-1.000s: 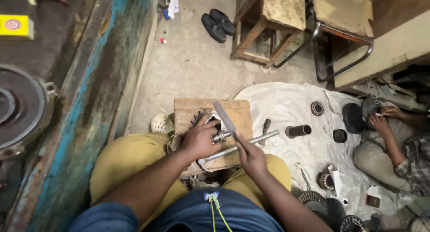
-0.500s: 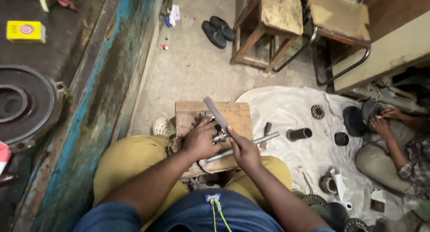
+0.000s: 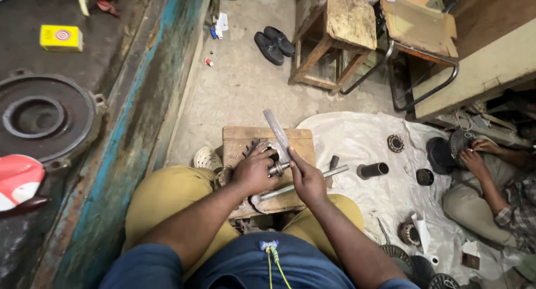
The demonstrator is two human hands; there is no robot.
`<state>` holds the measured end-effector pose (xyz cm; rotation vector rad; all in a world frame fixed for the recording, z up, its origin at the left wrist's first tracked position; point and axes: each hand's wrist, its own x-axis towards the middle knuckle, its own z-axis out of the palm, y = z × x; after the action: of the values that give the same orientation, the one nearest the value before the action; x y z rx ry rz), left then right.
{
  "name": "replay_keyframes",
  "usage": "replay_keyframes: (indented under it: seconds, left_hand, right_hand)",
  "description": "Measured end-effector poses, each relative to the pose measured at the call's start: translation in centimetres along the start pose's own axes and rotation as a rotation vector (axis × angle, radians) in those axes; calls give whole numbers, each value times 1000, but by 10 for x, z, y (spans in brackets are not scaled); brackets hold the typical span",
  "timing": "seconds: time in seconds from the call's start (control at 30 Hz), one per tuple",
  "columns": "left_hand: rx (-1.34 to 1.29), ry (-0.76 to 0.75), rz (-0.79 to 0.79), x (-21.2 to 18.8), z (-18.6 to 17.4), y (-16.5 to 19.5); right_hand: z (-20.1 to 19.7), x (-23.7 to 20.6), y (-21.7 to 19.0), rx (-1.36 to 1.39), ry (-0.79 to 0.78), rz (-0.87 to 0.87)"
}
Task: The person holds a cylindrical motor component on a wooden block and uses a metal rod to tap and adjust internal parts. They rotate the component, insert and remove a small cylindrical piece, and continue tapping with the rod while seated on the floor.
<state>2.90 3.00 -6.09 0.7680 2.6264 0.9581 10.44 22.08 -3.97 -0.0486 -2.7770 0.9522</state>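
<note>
I sit over a small wooden block (image 3: 240, 137) held between my knees. My left hand (image 3: 254, 170) grips a round metal gear part with a short shaft (image 3: 276, 168) on the block. In my right hand (image 3: 306, 178) I hold a flat grey metal file (image 3: 276, 130) that points up and away over the part. A long steel rod (image 3: 312, 180) lies across the block under my right hand.
A white sheet (image 3: 357, 138) to the right carries a black tube (image 3: 373, 170), bearings (image 3: 395, 143) and other metal parts. Another person's hands (image 3: 474, 155) work there. A wooden stool (image 3: 335, 26), black shoes (image 3: 273, 43), and a large metal disc (image 3: 39, 116) on the left bench.
The file's tip has swung from the upper right toward the upper left. My right hand has shifted left, closer to the part. My view has drifted down a little.
</note>
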Motion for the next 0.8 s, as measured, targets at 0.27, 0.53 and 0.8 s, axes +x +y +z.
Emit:
replay_keyframes:
  seconds: [0.27, 0.53, 0.8]
  left_hand:
    - [-37, 46, 42, 0, 5, -3]
    - [-64, 86, 37, -2, 1, 1]
    - [-60, 56, 103, -1, 6, 0]
  right_hand:
    - [-22, -48, 3, -82, 9, -40]
    - [2, 2, 1, -3, 60, -124]
    - [-20, -24, 30, -150, -93, 503]
